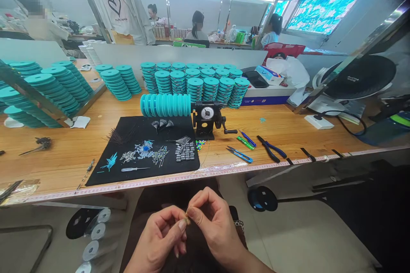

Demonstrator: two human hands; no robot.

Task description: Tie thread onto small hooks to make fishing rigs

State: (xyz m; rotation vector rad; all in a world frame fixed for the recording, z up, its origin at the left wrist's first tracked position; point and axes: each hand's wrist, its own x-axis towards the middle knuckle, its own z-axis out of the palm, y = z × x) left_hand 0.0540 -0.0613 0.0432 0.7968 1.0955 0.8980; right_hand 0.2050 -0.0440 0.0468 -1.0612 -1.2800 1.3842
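Over my lap, in front of the table edge, both hands meet at the fingertips. My left hand pinches a tiny yellowish-brown piece between thumb and forefinger; its kind is too small to make out. Thumb and forefinger of my right hand close on the same spot from the other side. On the table beyond lies a black mat with small piles of parts, among them turquoise sleeves, grey weights and clear bits. Behind it stands a hand-cranked winder carrying a row of turquoise spools.
Stacks of turquoise spools line the table's back. Blue snips, pliers and a green tool lie right of the winder. A measuring tape runs along the front edge. Metal posts rise from the table. Several people sit beyond the partition.
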